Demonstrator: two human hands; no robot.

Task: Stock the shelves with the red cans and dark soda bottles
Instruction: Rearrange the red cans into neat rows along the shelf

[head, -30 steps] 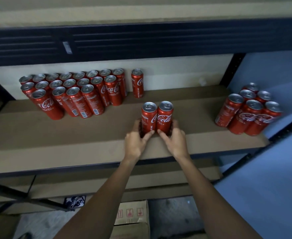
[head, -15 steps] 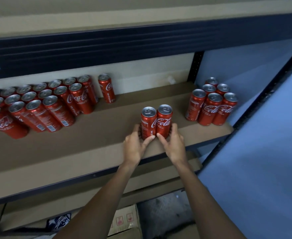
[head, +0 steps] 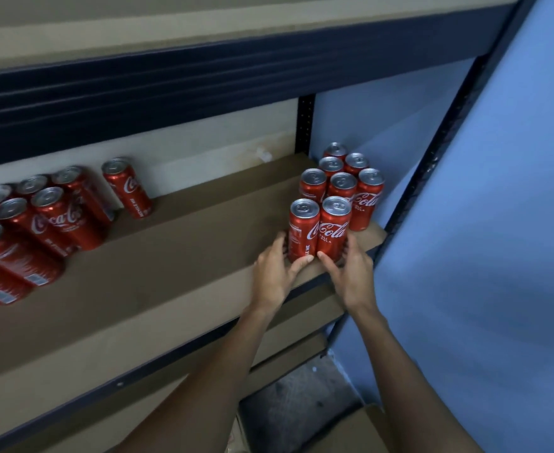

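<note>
Two upright red cans stand side by side and touching near the front edge of the brown shelf (head: 177, 256), right of the frame's centre. The left hand (head: 274, 276) wraps its fingers around the lower part of the left can (head: 302, 228); the right hand (head: 350, 276) does the same on the right can (head: 333, 227), thumbs at the front near the bases. Just behind the pair, toward the right end of the shelf, stand six more cans (head: 342, 178) in a tight cluster. At the left edge of the frame is a larger group (head: 40, 223), partly cut off, so its count cannot be told. One lone can (head: 126, 188) stands beside that group at the back wall. Dark soda bottles: zero in view
</note>
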